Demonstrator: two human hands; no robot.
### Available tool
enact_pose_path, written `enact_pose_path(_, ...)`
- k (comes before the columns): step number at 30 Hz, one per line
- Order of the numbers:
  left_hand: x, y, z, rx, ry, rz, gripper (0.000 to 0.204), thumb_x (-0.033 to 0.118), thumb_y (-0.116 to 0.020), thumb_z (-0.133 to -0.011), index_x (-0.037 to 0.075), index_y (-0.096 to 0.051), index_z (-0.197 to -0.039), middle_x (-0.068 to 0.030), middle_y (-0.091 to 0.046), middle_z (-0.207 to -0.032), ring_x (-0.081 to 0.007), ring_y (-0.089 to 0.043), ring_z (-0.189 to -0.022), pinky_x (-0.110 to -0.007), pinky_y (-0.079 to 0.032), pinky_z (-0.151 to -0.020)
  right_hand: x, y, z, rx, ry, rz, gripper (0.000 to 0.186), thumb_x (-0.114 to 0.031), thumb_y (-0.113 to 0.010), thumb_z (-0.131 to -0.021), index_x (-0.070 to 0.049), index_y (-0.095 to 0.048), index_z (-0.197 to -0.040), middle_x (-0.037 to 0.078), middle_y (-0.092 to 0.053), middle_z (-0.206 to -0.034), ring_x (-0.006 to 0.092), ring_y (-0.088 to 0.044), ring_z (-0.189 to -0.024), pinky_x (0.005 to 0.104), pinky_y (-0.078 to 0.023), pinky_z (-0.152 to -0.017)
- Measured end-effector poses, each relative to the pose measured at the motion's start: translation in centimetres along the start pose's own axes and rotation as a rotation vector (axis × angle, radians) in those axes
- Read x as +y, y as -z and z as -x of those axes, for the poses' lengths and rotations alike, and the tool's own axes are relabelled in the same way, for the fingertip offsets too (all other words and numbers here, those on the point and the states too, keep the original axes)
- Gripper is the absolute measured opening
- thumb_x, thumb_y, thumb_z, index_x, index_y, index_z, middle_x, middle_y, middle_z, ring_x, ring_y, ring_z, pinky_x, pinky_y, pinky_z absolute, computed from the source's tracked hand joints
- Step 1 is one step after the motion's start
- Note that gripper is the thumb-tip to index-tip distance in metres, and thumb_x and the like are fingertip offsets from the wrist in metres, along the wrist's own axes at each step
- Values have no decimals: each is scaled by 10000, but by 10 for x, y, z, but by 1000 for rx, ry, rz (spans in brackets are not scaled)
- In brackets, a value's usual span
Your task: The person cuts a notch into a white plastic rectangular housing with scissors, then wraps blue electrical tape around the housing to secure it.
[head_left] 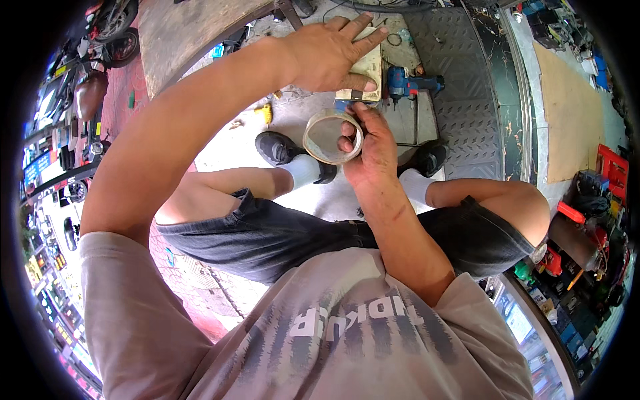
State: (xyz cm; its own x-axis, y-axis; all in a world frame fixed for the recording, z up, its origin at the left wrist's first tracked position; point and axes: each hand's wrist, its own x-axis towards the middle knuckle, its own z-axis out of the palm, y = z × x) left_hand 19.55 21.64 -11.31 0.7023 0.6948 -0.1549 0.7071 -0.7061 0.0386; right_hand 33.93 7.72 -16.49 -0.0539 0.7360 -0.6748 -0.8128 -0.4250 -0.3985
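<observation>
My left hand [333, 55] reaches far forward with its fingers spread, lying across a cream-coloured box-like block [370, 65]. Its thumb rests near the block's near edge. A roll of packing tape [327, 158] is in my right hand [372, 148], just nearer to me than the block. The right fingers pass inside the ring, while the roll's open face shows toward me. Whether a tape strip runs from the roll to the block, I cannot tell. A blue cordless drill [403, 83] stands just right of the block.
My shoes [277, 148] flank the work area. A yellow object, perhaps a brush [265, 113], lies on the floor to the left. A wooden board [187, 30] stands at the far left, a dark tread plate [453, 87] to the right. Cluttered tools [580, 247] line the right side.
</observation>
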Motion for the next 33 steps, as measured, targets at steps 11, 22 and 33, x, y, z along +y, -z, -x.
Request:
enact_pose_path(11, 7, -22, 14, 198, -60, -112, 804, 612, -463, -1082, 180, -232, -1719, -238, -170, -1759, -452, -239, -1600, -531, -290, -1292, 3, -7, -3, 83, 53, 24, 72, -143, -669, -1014, -84, -638, -989, 19, -635, -812, 110, -557, -635, 262, -374, -506)
enact_pose_path(22, -3, -1, 18, 33, -270, -137, 872, 606, -395, -1070, 59, -179, -1714, -372, -124, -1723, -580, -145, -1587, -608, -125, -1317, 5, -12, -5, 103, 121, 105, 92, -156, -635, -1049, -69, -664, -1043, 20, -646, -807, 115, -550, -647, 273, -379, -525)
enact_pose_path(33, 4, 12, 18, -51, -296, -279, 995, 605, -492, -1005, 5, -123, -1708, -399, -134, -1708, -563, -175, -1589, -622, -159, -1303, 12, -17, -6, 171, 202, 54, 167, -107, -762, -954, -94, -631, -850, -7, -619, -741, 104, -530, -554, 255, -311, -445)
